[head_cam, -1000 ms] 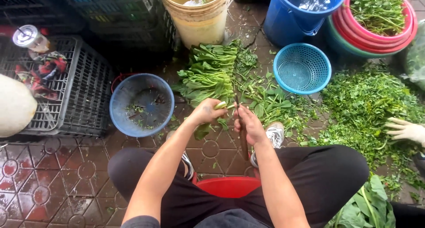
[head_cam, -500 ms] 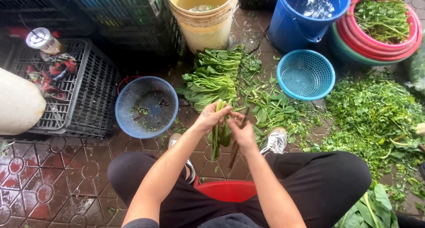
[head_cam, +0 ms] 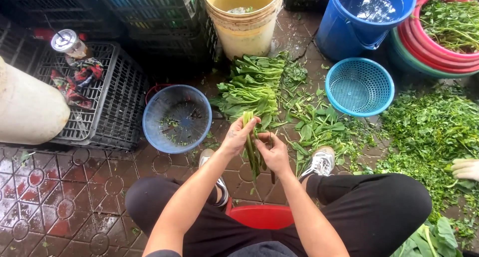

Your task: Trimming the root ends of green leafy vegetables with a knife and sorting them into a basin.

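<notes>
Head view: left hand (head_cam: 238,136) and right hand (head_cam: 273,155) both grip the green stalks (head_cam: 252,150) (pinch near the ends, I'd judge), keeping stems aligned.

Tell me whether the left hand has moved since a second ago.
Yes. The left hand has drawn back from the pile of greens toward the person's body, lifting green stems along with the right hand.

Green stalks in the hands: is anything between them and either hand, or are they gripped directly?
Nothing visible intervenes. The left hand pinches the top of the green stalks directly, and the right hand touches them lower down. No glove or wrapping shows. The stalks hang above the wet tiled floor.
</notes>
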